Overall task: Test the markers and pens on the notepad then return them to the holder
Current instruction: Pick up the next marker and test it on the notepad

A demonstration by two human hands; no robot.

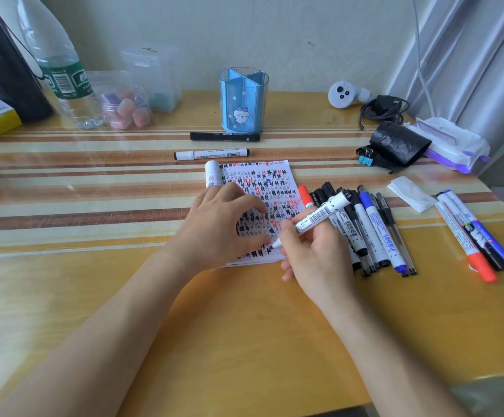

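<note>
Marker is what we watch: its tip is set on the near edge of the notepad, and its long axis rises from that tip toward the upper right.

Sweeping from the left, a bottle and a jar stand at the back of the surface, well apart from the work. Next comes the left hand, its fingers loosely bent and pressing the notepad flat, with the thumb just beside the tip. Beyond the notepad a pale marker and a black marker lie crosswise. Behind them stands the holder, and we see nothing standing in it.

The right hand has its fingers pinched round the barrel near the tip. To its right a pile of markers and pens lies packed together, and a trio lies further right.

We judge a test stroke to be in hand. The way back to the holder runs away from us, over the notepad and both crosswise markers, and the right hand is the readier for it.
</note>
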